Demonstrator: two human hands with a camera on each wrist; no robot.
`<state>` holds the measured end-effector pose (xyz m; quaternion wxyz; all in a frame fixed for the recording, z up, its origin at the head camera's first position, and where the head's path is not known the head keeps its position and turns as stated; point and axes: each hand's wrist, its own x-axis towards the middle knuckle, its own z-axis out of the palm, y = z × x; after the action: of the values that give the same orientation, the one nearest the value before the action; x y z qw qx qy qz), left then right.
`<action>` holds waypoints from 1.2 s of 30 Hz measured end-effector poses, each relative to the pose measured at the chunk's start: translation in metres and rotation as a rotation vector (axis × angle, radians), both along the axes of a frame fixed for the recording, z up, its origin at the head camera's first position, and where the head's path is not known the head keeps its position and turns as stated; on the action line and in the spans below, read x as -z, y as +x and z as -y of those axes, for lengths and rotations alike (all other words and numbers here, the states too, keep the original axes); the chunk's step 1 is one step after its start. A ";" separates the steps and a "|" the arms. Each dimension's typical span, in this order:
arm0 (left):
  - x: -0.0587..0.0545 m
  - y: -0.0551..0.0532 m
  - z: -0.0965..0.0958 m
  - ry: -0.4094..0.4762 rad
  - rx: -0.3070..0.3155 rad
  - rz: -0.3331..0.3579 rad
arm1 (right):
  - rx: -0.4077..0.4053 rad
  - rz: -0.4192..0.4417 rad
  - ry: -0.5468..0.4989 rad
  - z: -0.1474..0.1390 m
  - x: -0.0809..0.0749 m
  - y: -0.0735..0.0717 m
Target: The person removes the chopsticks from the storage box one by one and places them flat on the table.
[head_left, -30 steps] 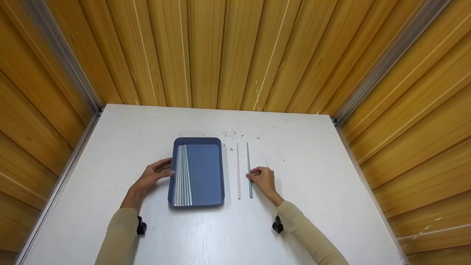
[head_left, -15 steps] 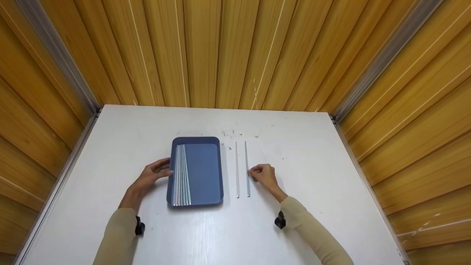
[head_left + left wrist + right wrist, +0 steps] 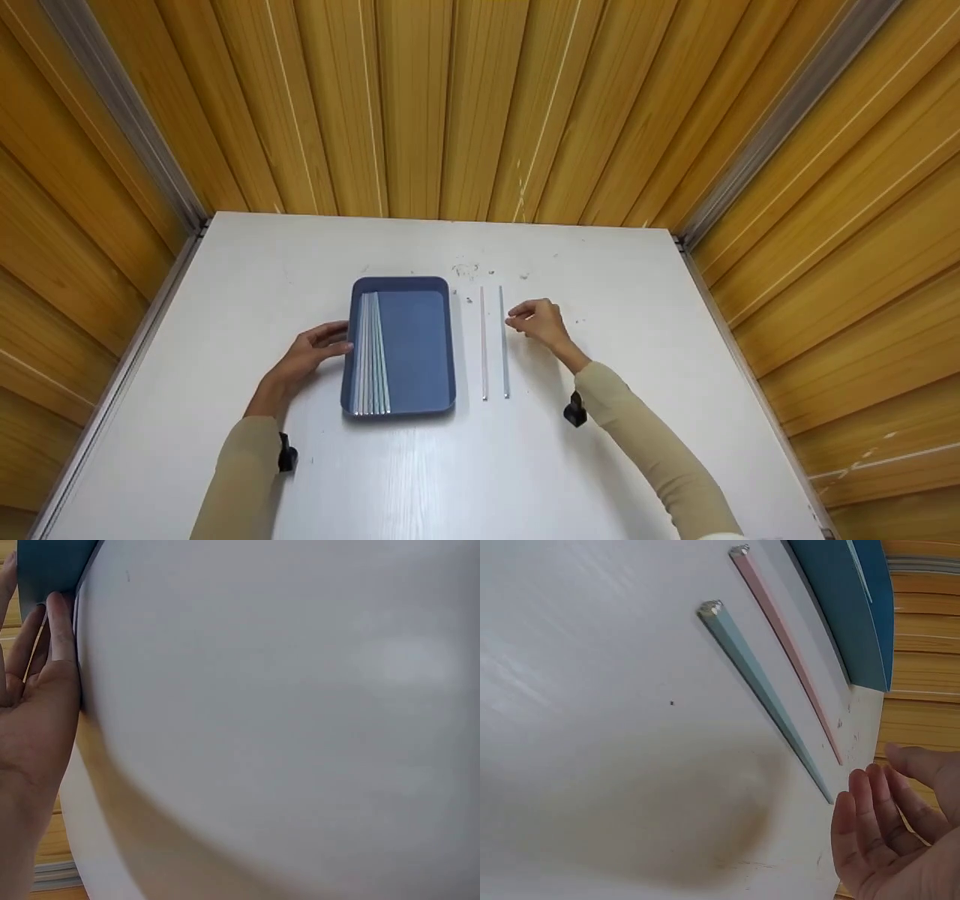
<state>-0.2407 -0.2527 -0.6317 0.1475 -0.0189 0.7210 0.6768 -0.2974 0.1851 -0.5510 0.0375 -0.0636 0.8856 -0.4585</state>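
The left hand (image 3: pixel 304 356) rests against the left side of a blue tray (image 3: pixel 416 411). In the left wrist view, its fairly straight fingers (image 3: pixel 61 630) touch the tray's outer wall. Several pale, slim chopsticks (image 3: pixel 373 352) lie along the tray's left side, closer together at the far end. To the right of the tray, a pink chopstick (image 3: pixel 484 345) and a light blue chopstick (image 3: pixel 504 352) lie apart on the table, nearly parallel. The right hand (image 3: pixel 541 322) hovers just right of the light blue one, fingers loosely bent and holding nothing.
Everything stands on a white table (image 3: pixel 405 480). Small dark marks (image 3: pixel 465 268) dot its surface beyond the tray. Yellow wood-patterned panels (image 3: pixel 420 112) rise behind the table and at both sides.
The right hand has let go of the light blue chopstick and moved away from the body, slightly to the right. That chopstick now lies nearer the pink one. The left hand stays at the tray.
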 end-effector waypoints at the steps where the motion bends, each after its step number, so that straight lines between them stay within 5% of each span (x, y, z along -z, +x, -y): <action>1: 0.000 0.000 0.000 0.002 -0.003 -0.001 | -0.026 0.011 -0.004 0.002 -0.002 -0.003; 6: 0.002 -0.004 -0.001 -0.001 0.002 0.001 | -0.159 0.074 -0.033 0.014 -0.011 -0.016; 20: 0.001 0.000 0.003 -0.002 -0.009 0.009 | -0.453 0.026 0.076 0.082 -0.046 -0.027; 29: 0.003 0.006 0.008 -0.001 0.008 -0.001 | -0.540 0.088 0.067 0.118 -0.046 -0.020; 36: 0.002 0.003 0.005 0.006 -0.002 0.006 | -0.615 0.217 0.081 0.144 -0.037 -0.017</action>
<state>-0.2372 -0.2574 -0.6340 0.1490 -0.0212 0.7186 0.6789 -0.3148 0.0415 -0.5144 0.2709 -0.2770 0.8334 -0.3941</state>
